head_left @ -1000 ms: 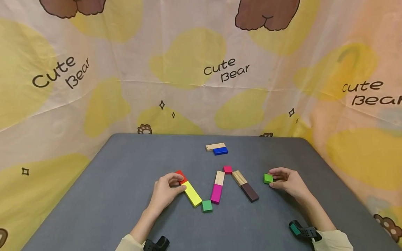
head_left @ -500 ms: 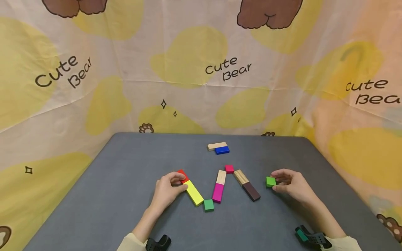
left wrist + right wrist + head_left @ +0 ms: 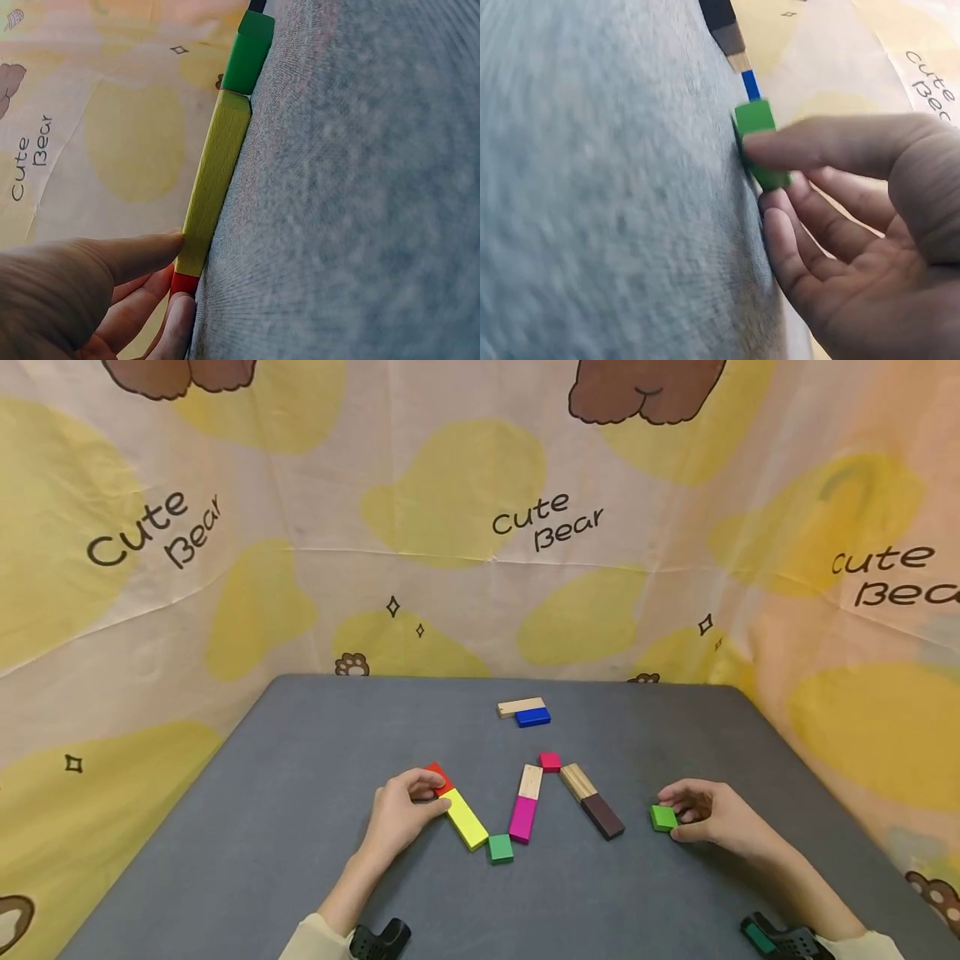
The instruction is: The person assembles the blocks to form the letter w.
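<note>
My left hand (image 3: 401, 814) is at the red block (image 3: 440, 770), fingers curled over it, while the thumb touches the adjoining yellow block (image 3: 467, 821). Together these two make a slanted bar, whose near end meets a dark green block (image 3: 501, 849). In the left wrist view the red block (image 3: 184, 283) is partly covered by fingers. Farther right, my right hand (image 3: 720, 818) pinches a light green block (image 3: 663, 817) between thumb and fingers, low at the tabletop. The right wrist view shows the thumb across this green block (image 3: 754, 116); whether it touches the table I cannot tell.
Between the hands, a magenta block (image 3: 523, 821) adjoins a wooden one (image 3: 530, 782). A pink block (image 3: 550, 762) links to another wooden block (image 3: 579, 782) and a dark brown one (image 3: 603, 817). Farther back on the grey table (image 3: 337, 727) lie wooden (image 3: 522, 707) and blue (image 3: 533, 717) blocks.
My right hand has moved right and closer to me, bringing the light green block along. The left hand stays at the red and yellow blocks. The head view has shifted slightly.
</note>
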### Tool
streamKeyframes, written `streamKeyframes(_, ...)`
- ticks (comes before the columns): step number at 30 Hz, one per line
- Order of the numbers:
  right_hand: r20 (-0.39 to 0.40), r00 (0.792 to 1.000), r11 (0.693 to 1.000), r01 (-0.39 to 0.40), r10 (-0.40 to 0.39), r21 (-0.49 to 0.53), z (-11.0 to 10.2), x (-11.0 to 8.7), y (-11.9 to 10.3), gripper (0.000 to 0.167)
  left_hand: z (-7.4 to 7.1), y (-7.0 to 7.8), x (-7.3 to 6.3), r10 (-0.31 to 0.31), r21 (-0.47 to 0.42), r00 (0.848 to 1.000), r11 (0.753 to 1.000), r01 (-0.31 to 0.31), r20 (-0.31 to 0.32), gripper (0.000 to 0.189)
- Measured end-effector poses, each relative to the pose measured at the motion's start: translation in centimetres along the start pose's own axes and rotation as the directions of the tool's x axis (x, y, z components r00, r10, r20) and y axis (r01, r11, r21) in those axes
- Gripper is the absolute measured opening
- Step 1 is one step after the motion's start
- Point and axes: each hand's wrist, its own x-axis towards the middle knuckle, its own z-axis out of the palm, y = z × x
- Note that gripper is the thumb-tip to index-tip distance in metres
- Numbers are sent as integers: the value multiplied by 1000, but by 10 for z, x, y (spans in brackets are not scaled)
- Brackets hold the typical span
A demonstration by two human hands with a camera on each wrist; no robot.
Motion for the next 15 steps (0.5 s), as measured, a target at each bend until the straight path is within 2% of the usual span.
streamKeyframes(9, 142, 986, 996, 86, -86, 12, 2, 2, -2, 46, -1, 0, 0, 5, 3, 1000, 1000, -5, -6, 28)
streamKeyframes(15, 167, 977, 991, 128, -133, 44, 10, 2, -4, 45, 0, 0, 0, -2, -1, 1000, 1000, 2, -3, 27)
